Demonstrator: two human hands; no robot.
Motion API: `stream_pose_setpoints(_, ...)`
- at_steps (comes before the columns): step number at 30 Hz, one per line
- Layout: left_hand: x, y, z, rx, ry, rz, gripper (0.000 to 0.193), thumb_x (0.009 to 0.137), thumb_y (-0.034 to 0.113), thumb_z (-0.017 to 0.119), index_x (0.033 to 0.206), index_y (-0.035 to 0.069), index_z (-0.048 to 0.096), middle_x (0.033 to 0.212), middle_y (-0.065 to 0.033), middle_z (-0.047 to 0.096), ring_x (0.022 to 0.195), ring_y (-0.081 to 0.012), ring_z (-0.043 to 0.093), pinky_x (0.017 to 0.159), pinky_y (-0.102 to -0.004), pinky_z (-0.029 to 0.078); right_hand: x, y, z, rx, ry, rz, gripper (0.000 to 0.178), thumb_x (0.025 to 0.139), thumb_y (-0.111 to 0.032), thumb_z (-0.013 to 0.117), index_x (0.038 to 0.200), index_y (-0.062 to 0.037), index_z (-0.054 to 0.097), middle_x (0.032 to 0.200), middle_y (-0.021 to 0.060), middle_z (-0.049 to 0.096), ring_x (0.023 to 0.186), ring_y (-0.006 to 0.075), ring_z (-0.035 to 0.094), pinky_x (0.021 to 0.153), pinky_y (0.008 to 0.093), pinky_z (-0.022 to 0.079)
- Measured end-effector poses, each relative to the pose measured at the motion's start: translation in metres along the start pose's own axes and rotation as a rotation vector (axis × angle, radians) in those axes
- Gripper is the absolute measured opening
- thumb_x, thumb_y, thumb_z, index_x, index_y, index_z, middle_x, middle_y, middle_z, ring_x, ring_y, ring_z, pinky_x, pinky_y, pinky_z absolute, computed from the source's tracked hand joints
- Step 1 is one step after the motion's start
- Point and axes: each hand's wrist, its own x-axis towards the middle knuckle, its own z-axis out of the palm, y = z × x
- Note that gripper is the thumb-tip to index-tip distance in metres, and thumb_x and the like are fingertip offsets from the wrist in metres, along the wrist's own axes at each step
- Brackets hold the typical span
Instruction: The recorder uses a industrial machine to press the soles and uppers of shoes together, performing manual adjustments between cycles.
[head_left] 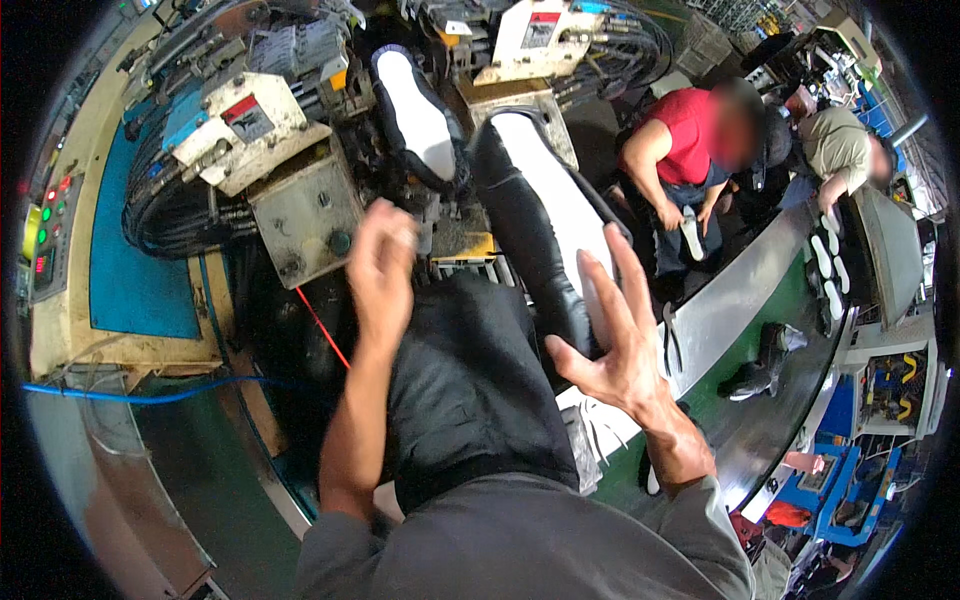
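Note:
A black shoe upper (pixel 545 225) with a long white bottom lies bottom side up above my right thigh, its far end beside the machine. My right hand (pixel 620 345) is at its near end. The fingers are spread along the white bottom and the thumb stands apart at the side. My left hand (pixel 383 265) is raised over the machine's near edge, blurred by motion with its fingers bent. Nothing shows in it. A second black shoe upper (pixel 418 125), also white side up, sits in the machine between its two heads, apart from both hands.
Machine heads (pixel 245 135) with hoses and a metal block (pixel 305 210) flank the work spot. A control panel (pixel 48 240) stands at far left. On the right runs a metal-edged conveyor (pixel 735 290) carrying shoes (pixel 765 360). Beyond it, a person in red (pixel 680 140) holds a white-bottomed shoe.

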Motion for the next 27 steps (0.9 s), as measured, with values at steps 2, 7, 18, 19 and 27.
stream_pose_setpoints(2,0.077,-0.006,0.004,-0.165,0.151,-0.163,0.066,0.108,0.030,0.072,0.160,-0.002,0.048,0.134,-0.0117,0.070,0.123,-0.0233,0.065,0.111,-0.0401,0.049,0.008,0.009,-0.006,-0.017,0.044,0.033,0.091,0.075,-0.023,0.087,0.157,-0.0010,0.054,0.170,0.0341,0.032,0.156,0.0504,0.039,0.126,0.0556,0.037)
stream_pose_setpoints(7,0.209,-0.018,0.033,-0.695,-0.091,-0.716,0.041,0.104,0.034,0.072,0.134,0.008,0.068,0.122,-0.0110,0.076,0.113,-0.0250,0.073,0.102,-0.0462,0.058,0.051,0.019,0.006,-0.090,0.049,0.009,0.087,0.076,-0.023,0.088,0.155,-0.0001,0.056,0.169,0.0349,0.033,0.156,0.0507,0.040,0.126,0.0560,0.038)
stream_pose_setpoints(18,0.008,0.037,-0.081,-0.781,-0.182,-0.518,0.097,0.087,0.033,0.063,0.167,-0.006,0.025,0.147,-0.0367,0.056,0.130,-0.0519,0.064,0.112,-0.0632,0.054,0.207,0.039,0.130,-0.019,0.051,-0.111,0.077,0.083,-0.035,0.084,0.152,-0.0096,0.061,0.164,0.0396,0.035,0.144,0.0589,0.047,0.119,0.0610,0.044)
stream_pose_setpoints(19,-0.014,0.044,-0.086,-0.879,-0.133,-0.683,0.095,0.093,0.042,0.064,0.166,-0.006,0.028,0.148,-0.0361,0.056,0.134,-0.0503,0.063,0.112,-0.0669,0.053,0.213,0.046,0.142,-0.043,0.054,-0.121,0.080,0.084,-0.036,0.083,0.155,-0.0088,0.057,0.164,0.0416,0.031,0.143,0.0608,0.045,0.120,0.0621,0.042)
stream_pose_setpoints(27,-0.151,-0.048,-0.135,-0.953,-0.040,-0.821,0.087,0.107,0.062,0.048,0.158,-0.007,0.040,0.141,-0.0325,0.064,0.122,-0.0492,0.069,0.107,-0.0628,0.055,0.209,0.062,0.181,0.030,0.126,-0.096,0.080,0.085,-0.038,0.083,0.154,-0.0075,0.058,0.166,0.0400,0.029,0.149,0.0584,0.040,0.122,0.0615,0.039)
